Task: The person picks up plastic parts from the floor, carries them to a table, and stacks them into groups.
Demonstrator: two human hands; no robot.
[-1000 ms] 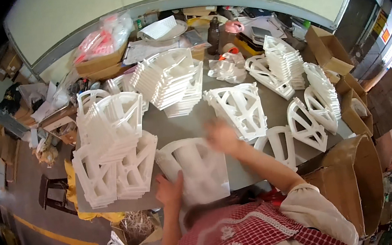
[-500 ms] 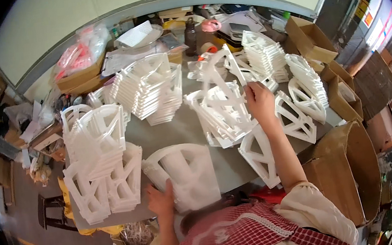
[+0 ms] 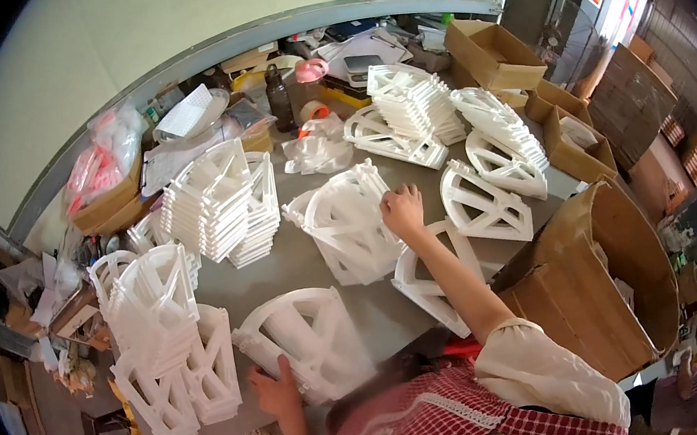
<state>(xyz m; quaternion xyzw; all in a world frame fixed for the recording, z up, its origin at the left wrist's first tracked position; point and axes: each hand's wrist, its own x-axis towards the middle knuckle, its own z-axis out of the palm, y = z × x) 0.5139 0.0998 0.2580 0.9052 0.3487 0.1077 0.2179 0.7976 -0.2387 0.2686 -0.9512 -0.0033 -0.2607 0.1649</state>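
My right hand (image 3: 402, 211) has its fingers closed on the right edge of a white fan-shaped plastic frame (image 3: 352, 208), which lies on top of a stack mid-table. At the near edge, my left hand (image 3: 278, 393) is open, fingers apart, its thumb against the left side of another stack of fan-shaped frames (image 3: 316, 339). Single frames lie flat to the right of my right hand, one (image 3: 435, 281) partly behind my forearm and another (image 3: 486, 202) farther right.
More stacks of white frames stand at the left (image 3: 151, 311), back left (image 3: 212, 204) and back right (image 3: 417, 105). A large cardboard box (image 3: 551, 306) stands by the right edge, with smaller boxes (image 3: 489, 52) behind. A dark bottle (image 3: 278, 98), plastic bags (image 3: 318, 150) and papers line the back.
My right hand has come down and left; the frame it held raised and tilted now lies on the middle stack. My left hand stays beside the near stack. The whole view has shifted.
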